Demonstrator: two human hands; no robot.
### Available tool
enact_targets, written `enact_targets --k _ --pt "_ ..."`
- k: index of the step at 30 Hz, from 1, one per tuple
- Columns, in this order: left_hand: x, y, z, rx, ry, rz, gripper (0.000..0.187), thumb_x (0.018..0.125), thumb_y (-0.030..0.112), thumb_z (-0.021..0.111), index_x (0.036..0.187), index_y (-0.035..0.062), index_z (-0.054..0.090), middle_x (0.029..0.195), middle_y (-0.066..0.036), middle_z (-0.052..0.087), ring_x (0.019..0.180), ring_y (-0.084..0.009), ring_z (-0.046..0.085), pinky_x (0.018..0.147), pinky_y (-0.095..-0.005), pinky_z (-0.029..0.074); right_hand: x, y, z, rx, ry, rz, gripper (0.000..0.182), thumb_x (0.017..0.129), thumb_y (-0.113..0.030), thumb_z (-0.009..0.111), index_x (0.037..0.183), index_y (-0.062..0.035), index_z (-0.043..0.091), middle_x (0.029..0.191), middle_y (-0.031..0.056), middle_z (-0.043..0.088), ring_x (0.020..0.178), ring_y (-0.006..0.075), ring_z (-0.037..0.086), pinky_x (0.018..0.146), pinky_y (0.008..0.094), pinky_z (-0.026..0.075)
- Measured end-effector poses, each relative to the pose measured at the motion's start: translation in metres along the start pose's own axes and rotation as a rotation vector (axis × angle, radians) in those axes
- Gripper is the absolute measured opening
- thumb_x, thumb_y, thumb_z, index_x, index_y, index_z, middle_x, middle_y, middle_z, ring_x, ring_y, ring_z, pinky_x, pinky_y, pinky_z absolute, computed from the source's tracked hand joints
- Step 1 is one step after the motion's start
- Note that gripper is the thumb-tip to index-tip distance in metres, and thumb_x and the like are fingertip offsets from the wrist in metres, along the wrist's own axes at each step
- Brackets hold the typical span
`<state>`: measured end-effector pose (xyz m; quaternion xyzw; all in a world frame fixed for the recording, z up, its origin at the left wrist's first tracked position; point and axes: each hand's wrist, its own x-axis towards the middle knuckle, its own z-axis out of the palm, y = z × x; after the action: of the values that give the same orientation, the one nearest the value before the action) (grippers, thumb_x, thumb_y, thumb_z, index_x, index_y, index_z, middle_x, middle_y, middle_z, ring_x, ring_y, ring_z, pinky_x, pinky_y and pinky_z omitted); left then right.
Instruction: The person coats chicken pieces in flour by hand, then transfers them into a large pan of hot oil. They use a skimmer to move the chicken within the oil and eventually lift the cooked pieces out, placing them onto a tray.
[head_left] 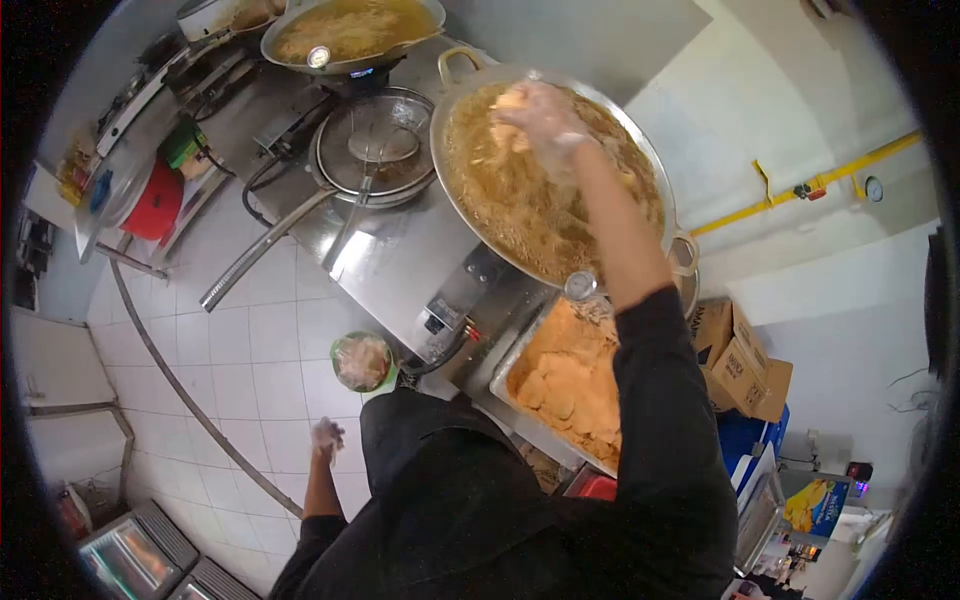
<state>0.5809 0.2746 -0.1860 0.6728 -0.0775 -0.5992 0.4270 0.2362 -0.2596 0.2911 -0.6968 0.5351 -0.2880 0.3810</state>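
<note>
Over the large wok of bubbling oil, my right hand reaches out, flour-coated, its fingers closed round a pale orange battered piece. Browned pieces float in the oil around and below it. My left hand hangs low over the tiled floor, coated too, with fingers apart and nothing in it. A metal tray of orange flour coating lies beneath my right forearm. A round thermometer is at the wok's near rim.
A second wok of oil stands at the back left. Long-handled strainers rest beside the big wok. A green basin is low by the stove. Cardboard boxes and a yellow gas pipe are at right.
</note>
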Motion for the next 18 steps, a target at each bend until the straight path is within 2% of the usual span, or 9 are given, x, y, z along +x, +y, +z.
enact_targets --k 4,5,8,11,12,14,16,17,18 --pt "-0.017 -0.068 -0.059 -0.21 -0.028 -0.065 0.037 0.083 0.046 0.053 0.088 0.0101 0.053 0.08 -0.004 0.057 0.072 -0.02 0.06 0.048 -0.0309 0.046 0.079 0.009 0.044 -0.671 -0.142 -0.156 0.026 0.072 -0.022 0.06 0.086 -0.0001 0.06 0.085 0.0145 0.063 0.07 0.0255 0.06 0.067 0.0349 0.05" --pt "-0.03 -0.071 -0.061 -0.233 -0.047 0.023 0.036 0.084 0.047 0.051 0.085 0.0103 0.053 0.074 -0.006 0.057 0.063 -0.0202 0.059 0.045 -0.0309 0.045 0.081 -0.002 0.051 -0.841 -0.19 -0.135 0.027 0.07 -0.023 0.059 0.083 0.0006 0.061 0.086 0.016 0.064 0.07 0.0271 0.06 0.068 0.0358 0.049" --pt "-0.057 -0.06 -0.051 -0.2 0.142 -0.229 0.037 0.087 0.044 0.047 0.078 0.0086 0.05 0.06 -0.008 0.056 0.044 -0.0184 0.05 0.038 -0.0309 0.042 0.107 0.015 0.063 -0.894 -0.179 -0.088 0.028 0.073 -0.023 0.059 0.09 -0.0015 0.064 0.091 0.0185 0.062 0.083 0.027 0.061 0.073 0.035 0.048" --pt "-0.064 -0.054 -0.048 -0.18 0.076 -0.227 0.037 0.087 0.043 0.046 0.078 0.008 0.05 0.063 -0.01 0.057 0.045 -0.0185 0.049 0.039 -0.0302 0.042 0.118 0.036 0.047 -0.95 -0.079 -0.271 0.024 0.072 -0.022 0.059 0.086 -0.0025 0.065 0.079 0.0171 0.063 0.074 0.0273 0.061 0.066 0.0368 0.048" --pt "-0.068 -0.057 -0.043 0.07 0.033 0.018 0.037 0.088 0.042 0.045 0.078 0.0072 0.05 0.065 -0.011 0.057 0.047 -0.0181 0.05 0.04 -0.0299 0.041 0.105 0.029 0.027 -0.994 -0.039 -0.395 0.023 0.072 -0.021 0.059 0.084 -0.0028 0.065 0.076 0.0165 0.063 0.073 0.0267 0.061 0.064 0.037 0.048" --pt "-0.068 -0.033 -0.021 -0.15 0.231 -0.278 0.037 0.089 0.041 0.045 0.079 0.0062 0.05 0.066 -0.011 0.057 0.049 -0.0183 0.05 0.042 -0.0309 0.04 0.049 -0.009 -0.02 -0.78 -0.044 -0.263 0.023 0.073 -0.022 0.062 0.084 -0.002 0.062 0.077 0.0157 0.062 0.072 0.0257 0.06 0.064 0.0387 0.049" --pt "-0.053 -0.022 -0.026 -0.094 -0.093 -0.179 0.034 0.09 0.038 0.043 0.078 0.0063 0.05 0.066 -0.009 0.056 0.052 -0.0185 0.051 0.042 -0.0317 0.039 -0.048 -0.051 -0.071 -0.719 0.041 -0.272 0.026 0.076 -0.022 0.053 0.091 -0.0008 0.057 0.09 0.0164 0.057 0.089 0.0272 0.054 0.079 0.0392 0.042" --pt "-0.055 -0.002 -0.006 0.312 0.003 -0.126 0.033 0.09 0.036 0.041 0.077 0.007 0.049 0.067 -0.009 0.056 0.056 -0.0194 0.052 0.043 -0.0328 0.038 -0.107 -0.066 -0.091 -0.724 0.098 -0.285 0.028 0.078 -0.022 0.048 0.094 -0.0002 0.055 0.097 0.0168 0.055 0.097 0.028 0.05 0.086 0.0395 0.039" --pt "-0.025 -0.029 -0.025 0.028 0.044 -0.208 0.031 0.09 0.034 0.041 0.077 0.0076 0.05 0.068 -0.009 0.056 0.059 -0.019 0.053 0.042 -0.0325 0.038 -0.153 -0.073 -0.11 -0.756 0.141 -0.277 0.03 0.08 -0.022 0.044 0.097 0.0003 0.053 0.104 0.0171 0.053 0.106 0.0288 0.047 0.093 0.0397 0.036"
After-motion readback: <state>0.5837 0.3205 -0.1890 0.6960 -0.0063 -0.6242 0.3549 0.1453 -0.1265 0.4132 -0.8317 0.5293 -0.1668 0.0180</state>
